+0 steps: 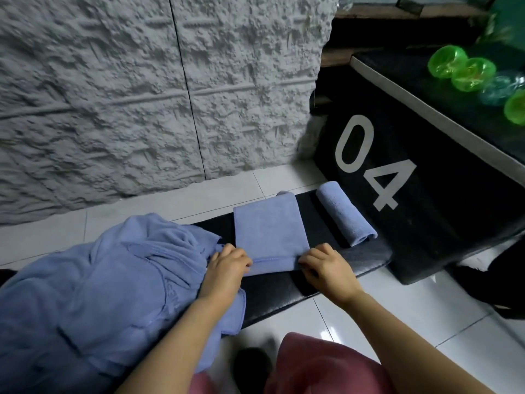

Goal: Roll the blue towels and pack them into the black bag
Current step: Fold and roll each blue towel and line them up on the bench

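- Both forearms reach fwd from the bottom of the view, palms down.
- Left hand (227, 263): fingers curled together, pinching the near-left edge of a folded blue towel (270, 231).
- Right hand (326, 265): fingers curled, tips pinching the towel's near-right corner.
- Towel lies flat on a black pad (284, 291), w/ a rolled towel (345, 213) just to its right, apart.
- Pile of blue towels (99, 280), loose, at left, touching the left wrist.
- Pad sits on white tile floor (397, 322); rough grey wall (142, 95) behind.
- Black box (440, 223) marked "04" at right; green plastic items (454, 66) on top.
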Demonstrator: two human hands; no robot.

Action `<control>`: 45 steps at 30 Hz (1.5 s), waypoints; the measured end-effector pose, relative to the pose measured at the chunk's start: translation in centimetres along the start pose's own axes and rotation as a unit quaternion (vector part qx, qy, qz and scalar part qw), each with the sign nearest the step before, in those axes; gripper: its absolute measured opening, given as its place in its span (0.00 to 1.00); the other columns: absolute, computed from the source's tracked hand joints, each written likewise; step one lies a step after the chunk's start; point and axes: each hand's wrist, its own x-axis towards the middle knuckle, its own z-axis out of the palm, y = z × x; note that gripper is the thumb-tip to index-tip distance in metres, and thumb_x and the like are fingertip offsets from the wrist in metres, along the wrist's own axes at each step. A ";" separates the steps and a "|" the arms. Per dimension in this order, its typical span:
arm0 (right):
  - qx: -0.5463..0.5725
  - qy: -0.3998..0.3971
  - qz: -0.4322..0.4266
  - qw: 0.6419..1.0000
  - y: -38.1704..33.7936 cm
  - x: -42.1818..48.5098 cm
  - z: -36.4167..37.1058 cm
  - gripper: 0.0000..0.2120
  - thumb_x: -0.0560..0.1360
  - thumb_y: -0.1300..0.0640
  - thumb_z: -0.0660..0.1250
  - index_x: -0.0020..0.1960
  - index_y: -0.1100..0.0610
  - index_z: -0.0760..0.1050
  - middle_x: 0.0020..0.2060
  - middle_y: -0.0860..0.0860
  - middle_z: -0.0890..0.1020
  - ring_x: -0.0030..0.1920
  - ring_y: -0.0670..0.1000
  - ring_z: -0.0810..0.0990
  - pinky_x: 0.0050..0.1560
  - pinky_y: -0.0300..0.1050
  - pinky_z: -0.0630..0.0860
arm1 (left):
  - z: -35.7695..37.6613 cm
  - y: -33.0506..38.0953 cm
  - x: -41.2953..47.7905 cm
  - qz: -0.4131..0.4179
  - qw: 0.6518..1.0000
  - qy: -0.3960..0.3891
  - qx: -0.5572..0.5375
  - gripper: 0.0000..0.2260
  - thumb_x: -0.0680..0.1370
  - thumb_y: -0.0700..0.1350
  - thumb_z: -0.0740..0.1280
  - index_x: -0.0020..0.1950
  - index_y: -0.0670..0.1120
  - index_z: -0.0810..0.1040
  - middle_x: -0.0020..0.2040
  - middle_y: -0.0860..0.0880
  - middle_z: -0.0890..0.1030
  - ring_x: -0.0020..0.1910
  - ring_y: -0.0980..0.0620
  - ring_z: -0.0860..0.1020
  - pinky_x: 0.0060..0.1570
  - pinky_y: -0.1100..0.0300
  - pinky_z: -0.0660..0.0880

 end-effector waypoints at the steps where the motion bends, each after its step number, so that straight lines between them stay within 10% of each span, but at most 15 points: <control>1: 0.013 -0.005 0.008 1.000 0.1 -0.9 0.1 0.11 0.72 0.52 0.68 0.55 0.48 0.78 0.52 0.40 0.78 0.50 0.49 0.73 0.48 0.42 0.74 | -0.3 0.2 -0.1 0.003 1.000 -0.009 0.001 0.16 0.53 0.48 0.82 0.35 0.51 0.80 0.35 0.57 0.77 0.42 0.56 0.67 0.39 0.64 0.70; 13: 0.150 0.028 0.132 0.979 0.0 0.5 1.2 0.12 0.76 0.56 0.67 0.58 0.44 0.75 0.51 0.38 0.78 0.51 0.44 0.68 0.50 0.30 0.64 | -0.8 1.5 0.2 -0.092 0.996 -0.020 -0.002 0.07 0.78 0.46 0.63 0.55 0.49 0.75 0.52 0.52 0.80 0.54 0.46 0.73 0.51 0.54 0.68; 23: 0.254 -0.007 0.301 0.919 -0.2 1.6 1.1 0.12 0.72 0.52 0.68 0.50 0.51 0.67 0.39 0.44 0.75 0.46 0.51 0.72 0.43 0.45 0.69 | -1.1 2.0 0.7 -0.175 0.984 -0.046 0.000 0.09 0.79 0.50 0.60 0.56 0.48 0.68 0.49 0.48 0.78 0.55 0.46 0.73 0.54 0.54 0.64; 30: 0.047 0.091 0.069 0.992 -0.8 0.9 1.0 0.06 0.72 0.60 0.70 0.45 0.50 0.76 0.43 0.42 0.77 0.44 0.51 0.70 0.41 0.49 0.73 | -0.8 1.2 0.6 -0.046 0.997 0.048 0.033 0.10 0.63 0.44 0.79 0.38 0.52 0.79 0.38 0.57 0.77 0.42 0.54 0.69 0.38 0.56 0.73; 36: 0.054 0.044 0.066 0.995 -0.1 -0.3 0.9 0.20 0.68 0.58 0.73 0.59 0.45 0.76 0.57 0.37 0.76 0.55 0.48 0.69 0.49 0.43 0.64 | -1.1 1.3 0.2 -0.057 0.997 -0.030 0.048 0.21 0.59 0.47 0.80 0.50 0.52 0.81 0.47 0.59 0.79 0.46 0.51 0.76 0.44 0.56 0.73; 40: 0.185 0.042 0.181 0.965 -0.6 0.6 1.1 0.21 0.73 0.63 0.68 0.59 0.40 0.76 0.53 0.30 0.74 0.53 0.44 0.66 0.51 0.43 0.62 | -1.0 1.2 0.4 -0.119 0.992 -0.020 -0.030 0.15 0.75 0.43 0.66 0.61 0.53 0.76 0.58 0.58 0.77 0.58 0.50 0.71 0.55 0.57 0.63; 45: 0.335 0.041 0.296 0.894 -0.2 0.8 0.8 0.18 0.76 0.52 0.66 0.63 0.40 0.67 0.47 0.45 0.79 0.54 0.48 0.73 0.59 0.48 0.70 | -1.4 1.4 1.1 -0.214 0.973 -0.034 -0.081 0.14 0.79 0.49 0.60 0.65 0.51 0.68 0.55 0.47 0.77 0.61 0.47 0.70 0.62 0.55 0.60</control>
